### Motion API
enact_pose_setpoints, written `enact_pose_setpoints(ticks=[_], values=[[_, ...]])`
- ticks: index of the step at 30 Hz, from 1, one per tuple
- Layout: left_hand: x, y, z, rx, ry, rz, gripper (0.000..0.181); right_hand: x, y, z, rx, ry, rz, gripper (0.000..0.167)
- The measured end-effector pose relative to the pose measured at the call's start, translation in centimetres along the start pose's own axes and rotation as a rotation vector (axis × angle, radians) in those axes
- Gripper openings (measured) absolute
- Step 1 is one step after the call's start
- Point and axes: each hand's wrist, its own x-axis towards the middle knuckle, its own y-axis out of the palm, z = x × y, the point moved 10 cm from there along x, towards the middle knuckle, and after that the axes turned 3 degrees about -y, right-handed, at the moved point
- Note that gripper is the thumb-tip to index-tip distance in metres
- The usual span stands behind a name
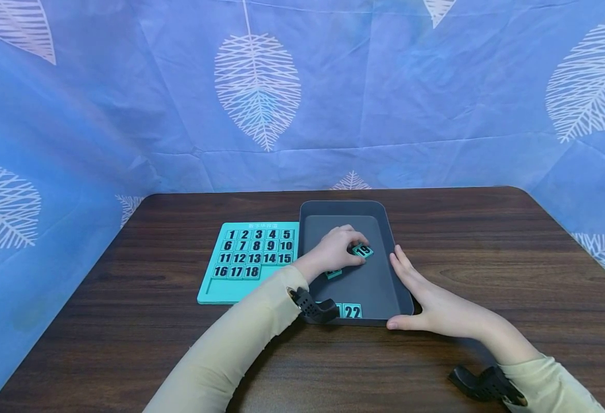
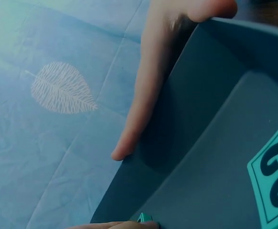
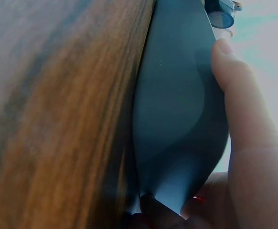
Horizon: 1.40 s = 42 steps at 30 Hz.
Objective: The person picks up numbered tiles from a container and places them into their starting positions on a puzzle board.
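Note:
My left hand (image 1: 336, 249) reaches into a dark grey tray (image 1: 392, 281) and pinches a teal number tile marked 19 (image 1: 363, 250) between thumb and fingers. Beneath that hand lies another teal tile (image 1: 334, 274), mostly hidden. At the tray's near end is a tile marked 22 (image 1: 352, 311), with part of one more tile beside it behind the wrist camera. My right hand (image 1: 434, 304) rests against the tray's near right corner, fingers straight along the right wall and thumb at the front edge. In the left wrist view, the left fingertips (image 2: 124, 225) barely show.
A teal number board (image 1: 212, 291) lies left of the tray, touching or nearly touching it. Tiles 1 to 18 sit in its rows, above a bare recessed strip. Both stand on a dark wooden table (image 1: 488, 246), with a blue leaf-patterned cloth (image 1: 333, 115) hanging behind.

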Motion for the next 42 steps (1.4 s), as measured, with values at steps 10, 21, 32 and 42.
enact_pose_setpoints(ticks=[10,21,32,42], values=[[0.3,0.2,0.3,-0.046,-0.034,0.003,0.037,0.0,-0.1,-0.5,-0.007,0.013,-0.004,0.107],[0.4,0.4,0.2,-0.089,-0.039,0.009,0.030,-0.3,-0.2,-0.7,-0.013,0.024,-0.013,0.107],[-1.1,-2.6,-0.3,-0.294,-0.007,-0.081,0.030,-0.1,0.1,-0.6,-0.004,0.011,-0.016,0.107],[-3.6,-6.5,1.8,-0.272,0.006,-0.212,0.034,0.0,0.0,-0.5,-0.016,0.016,-0.014,0.108]])
